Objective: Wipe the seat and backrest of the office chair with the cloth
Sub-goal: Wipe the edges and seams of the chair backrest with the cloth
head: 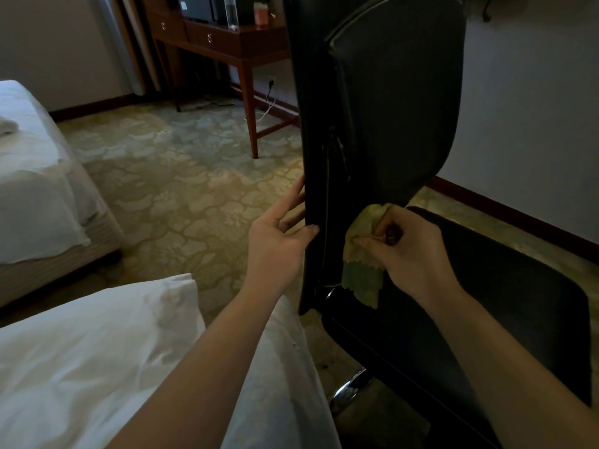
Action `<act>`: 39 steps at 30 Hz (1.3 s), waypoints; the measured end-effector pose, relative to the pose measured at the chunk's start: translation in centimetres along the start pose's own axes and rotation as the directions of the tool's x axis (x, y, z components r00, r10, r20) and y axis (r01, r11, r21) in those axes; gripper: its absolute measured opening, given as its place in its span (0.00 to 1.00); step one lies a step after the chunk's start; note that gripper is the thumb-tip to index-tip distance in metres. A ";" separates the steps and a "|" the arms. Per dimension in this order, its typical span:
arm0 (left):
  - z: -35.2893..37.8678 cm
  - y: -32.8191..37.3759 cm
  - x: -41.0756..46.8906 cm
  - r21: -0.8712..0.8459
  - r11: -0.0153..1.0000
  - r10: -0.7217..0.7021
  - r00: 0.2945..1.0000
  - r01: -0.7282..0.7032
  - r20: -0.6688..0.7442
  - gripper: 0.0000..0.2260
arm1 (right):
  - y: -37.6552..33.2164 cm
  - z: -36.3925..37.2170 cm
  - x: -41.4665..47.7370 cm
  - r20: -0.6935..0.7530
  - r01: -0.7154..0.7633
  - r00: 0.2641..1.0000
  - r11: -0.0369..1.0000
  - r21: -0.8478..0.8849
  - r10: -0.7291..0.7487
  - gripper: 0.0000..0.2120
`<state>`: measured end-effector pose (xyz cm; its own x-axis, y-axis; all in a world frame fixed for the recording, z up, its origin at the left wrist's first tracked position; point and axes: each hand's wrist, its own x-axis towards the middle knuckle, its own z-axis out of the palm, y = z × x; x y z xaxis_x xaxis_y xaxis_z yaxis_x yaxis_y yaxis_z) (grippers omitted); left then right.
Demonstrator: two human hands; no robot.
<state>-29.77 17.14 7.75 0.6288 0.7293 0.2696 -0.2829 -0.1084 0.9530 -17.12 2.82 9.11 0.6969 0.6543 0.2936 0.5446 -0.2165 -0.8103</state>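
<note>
Patterned carpet [181, 189] — office chair [389, 108], wooden desk [227, 40], white bed [39, 176] on it

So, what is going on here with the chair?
A person is wiping a black chair. The right hand holds a green cloth against the lower backrest, just above the seat. The left hand holds the backrest's side edge between thumb and fingers. A bed is at the left, a desk behind.
</note>
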 end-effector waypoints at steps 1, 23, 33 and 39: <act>0.1 0.0 -0.1 0.015 1.000 0.001 1.000 -0.001 -0.001 0.35 | -0.1 -0.1 0.0 -0.009 0.012 1.000 1.000 -0.008 -0.012 0.12; 0.8 0.2 -0.6 0.029 1.000 0.008 0.998 -0.006 -0.061 0.33 | 0.3 0.0 -0.8 0.011 -0.039 0.999 0.997 0.073 0.038 0.10; 1.2 0.2 -0.9 0.031 0.999 0.041 0.995 -0.038 -0.090 0.31 | -3.1 -0.3 2.1 -0.072 0.084 0.994 0.996 0.037 -0.081 0.11; 1.5 0.0 -1.0 0.011 1.000 0.030 0.993 -0.029 -0.112 0.32 | 0.8 0.7 -0.5 0.025 -0.028 0.999 1.000 0.003 0.027 0.13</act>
<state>-29.31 15.38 7.71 0.5346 0.7970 0.2810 -0.2930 -0.1371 0.9462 -17.35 2.87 7.94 0.6996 0.6662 0.2583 0.5237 -0.2321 -0.8197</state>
